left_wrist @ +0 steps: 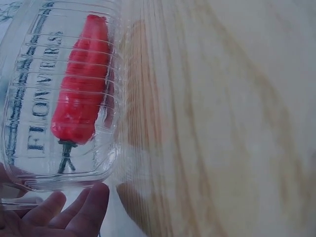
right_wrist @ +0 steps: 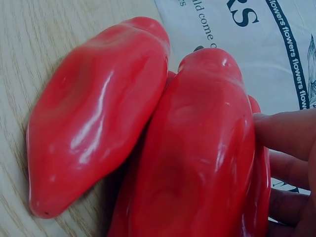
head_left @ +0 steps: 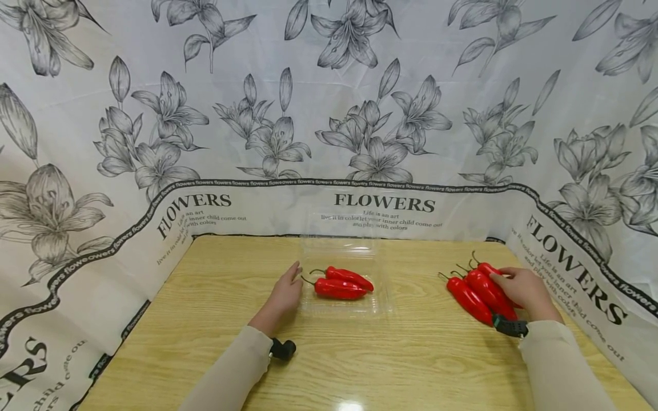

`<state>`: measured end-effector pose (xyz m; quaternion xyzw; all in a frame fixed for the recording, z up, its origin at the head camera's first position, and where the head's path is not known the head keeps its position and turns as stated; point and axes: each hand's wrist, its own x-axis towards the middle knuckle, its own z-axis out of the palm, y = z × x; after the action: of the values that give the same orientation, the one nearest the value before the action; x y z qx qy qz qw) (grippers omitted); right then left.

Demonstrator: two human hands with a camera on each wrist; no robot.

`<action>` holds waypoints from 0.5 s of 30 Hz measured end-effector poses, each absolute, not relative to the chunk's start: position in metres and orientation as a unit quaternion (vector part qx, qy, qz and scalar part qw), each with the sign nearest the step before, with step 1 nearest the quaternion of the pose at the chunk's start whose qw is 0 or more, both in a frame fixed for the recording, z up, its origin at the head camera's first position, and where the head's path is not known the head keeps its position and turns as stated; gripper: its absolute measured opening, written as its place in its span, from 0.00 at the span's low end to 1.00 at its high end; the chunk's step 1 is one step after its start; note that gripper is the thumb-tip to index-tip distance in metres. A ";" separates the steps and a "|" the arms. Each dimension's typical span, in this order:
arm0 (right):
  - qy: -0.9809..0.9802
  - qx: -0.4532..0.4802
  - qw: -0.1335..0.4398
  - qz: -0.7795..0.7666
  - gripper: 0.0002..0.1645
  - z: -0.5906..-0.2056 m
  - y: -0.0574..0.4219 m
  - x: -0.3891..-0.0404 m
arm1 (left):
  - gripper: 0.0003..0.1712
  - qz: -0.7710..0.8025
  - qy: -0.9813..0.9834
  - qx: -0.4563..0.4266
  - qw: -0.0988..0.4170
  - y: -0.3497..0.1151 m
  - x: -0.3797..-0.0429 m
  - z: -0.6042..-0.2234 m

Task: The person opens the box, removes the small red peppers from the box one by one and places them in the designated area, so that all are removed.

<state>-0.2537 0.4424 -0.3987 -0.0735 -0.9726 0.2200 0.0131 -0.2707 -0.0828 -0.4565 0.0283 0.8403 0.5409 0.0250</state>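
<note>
On the table lies a clear plastic clamshell box (head_left: 380, 305), its lid raised at the back, with two glossy red peppers (head_left: 339, 289) side by side inside, dark stems pointing left. My left hand (head_left: 283, 294) rests at the box's left edge, fingers extended; in the left wrist view its fingertips (left_wrist: 98, 195) are right at the plastic rim. To the right, several more red peppers (head_left: 470, 299) lie in a pile, stems toward the back. My right hand (head_left: 526, 290) grips the rightmost pepper (right_wrist: 259, 192) of this pile, thumb and fingers at its side.
The wood-grain table (head_left: 411, 354) is enclosed by a white curtain (head_left: 277, 211) with printed flowers and lettering. Its right side comes close behind my right hand. A black wrist camera (head_left: 283, 349) is strapped on my left wrist, another camera (head_left: 509, 325) on the right.
</note>
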 end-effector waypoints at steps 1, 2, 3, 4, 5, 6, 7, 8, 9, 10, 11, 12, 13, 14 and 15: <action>-0.972 -0.076 0.012 0.221 0.43 -0.399 0.443 -0.254 | 0.33 0.540 0.841 0.028 0.025 -0.083 -0.271 -0.456; -0.972 -0.078 0.011 0.222 0.43 -0.399 0.443 -0.254 | 0.33 0.540 0.841 0.028 0.024 -0.082 -0.271 -0.456; -0.971 -0.079 0.011 0.224 0.43 -0.399 0.443 -0.254 | 0.33 0.541 0.841 0.029 0.023 -0.082 -0.271 -0.456; -0.971 -0.079 0.012 0.225 0.43 -0.400 0.443 -0.254 | 0.33 0.541 0.840 0.030 0.021 -0.082 -0.271 -0.455; -0.971 -0.078 0.012 0.225 0.44 -0.400 0.443 -0.254 | 0.33 0.540 0.841 0.030 0.020 -0.082 -0.271 -0.455; -0.971 -0.077 0.011 0.226 0.44 -0.401 0.442 -0.253 | 0.33 0.539 0.842 0.030 0.020 -0.082 -0.270 -0.456; -0.971 -0.077 0.010 0.227 0.44 -0.402 0.442 -0.252 | 0.33 0.539 0.842 0.031 0.020 -0.082 -0.269 -0.456; -0.970 -0.078 0.008 0.232 0.44 -0.402 0.441 -0.251 | 0.33 0.539 0.842 0.030 0.019 -0.083 -0.269 -0.457; -0.968 -0.080 0.003 0.238 0.44 -0.403 0.441 -0.249 | 0.33 0.539 0.842 0.030 0.018 -0.083 -0.268 -0.458; -0.965 -0.084 -0.003 0.248 0.44 -0.404 0.440 -0.248 | 0.33 0.539 0.842 0.029 0.016 -0.083 -0.267 -0.459; -0.962 -0.089 -0.007 0.258 0.44 -0.404 0.439 -0.247 | 0.33 0.538 0.842 0.030 0.015 -0.083 -0.267 -0.460; -0.959 -0.094 -0.008 0.267 0.44 -0.404 0.438 -0.247 | 0.33 0.539 0.842 0.032 0.012 -0.083 -0.267 -0.461; -0.955 -0.099 -0.009 0.279 0.44 -0.404 0.437 -0.247 | 0.33 0.538 0.842 0.034 0.009 -0.083 -0.268 -0.461; -0.953 -0.102 -0.009 0.286 0.44 -0.404 0.437 -0.247 | 0.33 0.538 0.842 0.035 0.006 -0.083 -0.268 -0.460; -0.953 -0.103 -0.006 0.286 0.44 -0.403 0.437 -0.247 | 0.33 0.538 0.842 0.038 0.004 -0.083 -0.269 -0.460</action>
<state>-0.2474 0.4367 -0.4030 -0.1031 -0.9527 0.2859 -0.0062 -0.2689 -0.0827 -0.4596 0.0381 0.8420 0.5382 0.0039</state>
